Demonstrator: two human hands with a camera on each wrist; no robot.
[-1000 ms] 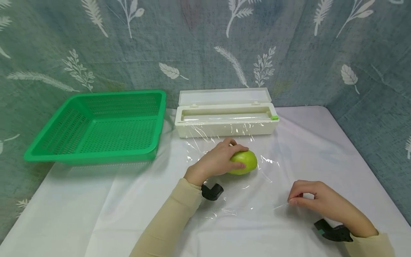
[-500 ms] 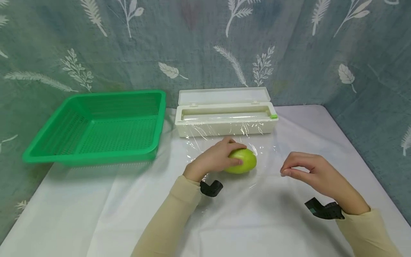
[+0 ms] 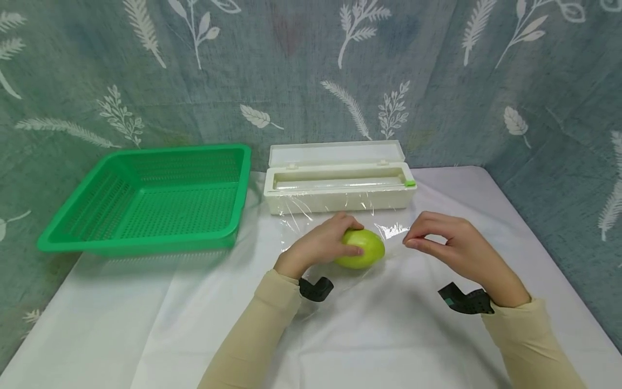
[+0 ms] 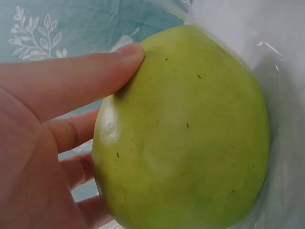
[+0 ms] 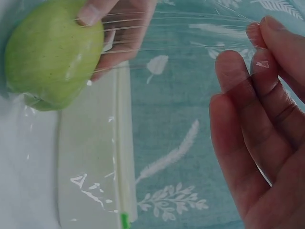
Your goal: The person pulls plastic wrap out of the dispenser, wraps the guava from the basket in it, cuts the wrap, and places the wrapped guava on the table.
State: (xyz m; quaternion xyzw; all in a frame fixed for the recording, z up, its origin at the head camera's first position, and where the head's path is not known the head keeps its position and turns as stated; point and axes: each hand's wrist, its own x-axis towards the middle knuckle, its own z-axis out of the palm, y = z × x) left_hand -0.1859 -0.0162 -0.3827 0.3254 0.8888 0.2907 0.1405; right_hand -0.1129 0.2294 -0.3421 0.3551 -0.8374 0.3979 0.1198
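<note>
A smooth yellow-green apple (image 3: 362, 249) with small dark flecks lies on clear cling film (image 3: 389, 230) on the white cloth. My left hand (image 3: 318, 241) holds it from the left, thumb on the near side and fingers behind; in the left wrist view the thumb (image 4: 95, 76) presses against its skin. To the right, my right hand (image 3: 447, 240) is raised above the cloth. Its thumb and forefinger pinch the edge of the film. In the right wrist view the film (image 5: 186, 36) stretches in taut creases from these fingertips to the apple.
Behind the apple stands a white cling film box (image 3: 340, 202), its lid (image 3: 335, 154) raised, with a green slider (image 3: 410, 183) at the right end. A green basket (image 3: 160, 246) stands at the left. A patterned cloth (image 3: 291, 70) hangs behind.
My right hand has risen and moved left towards the apple, drawing the film's edge up from the cloth. My left hand keeps its hold on the apple, almost in place.
</note>
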